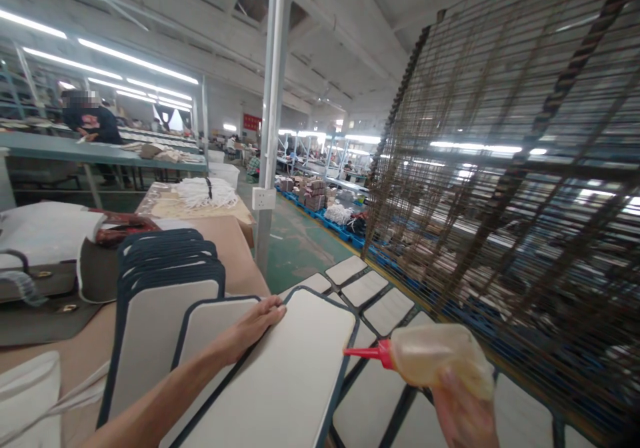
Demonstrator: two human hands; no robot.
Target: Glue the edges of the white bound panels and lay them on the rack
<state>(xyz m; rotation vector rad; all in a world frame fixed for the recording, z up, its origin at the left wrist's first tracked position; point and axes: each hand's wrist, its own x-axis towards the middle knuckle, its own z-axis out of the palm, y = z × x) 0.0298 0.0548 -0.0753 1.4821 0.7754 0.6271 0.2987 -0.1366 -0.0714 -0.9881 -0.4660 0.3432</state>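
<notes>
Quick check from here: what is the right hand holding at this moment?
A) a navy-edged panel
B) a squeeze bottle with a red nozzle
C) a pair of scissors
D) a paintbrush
B: the right hand grips a translucent squeeze bottle with a red nozzle aimed at the navy-edged white panel that the left hand rests on.

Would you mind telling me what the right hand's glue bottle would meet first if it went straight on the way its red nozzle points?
Probably the dark-trimmed edge of the white panel under the left hand; the right hand aims the glue bottle leftward at it, though depth is unclear.
</notes>
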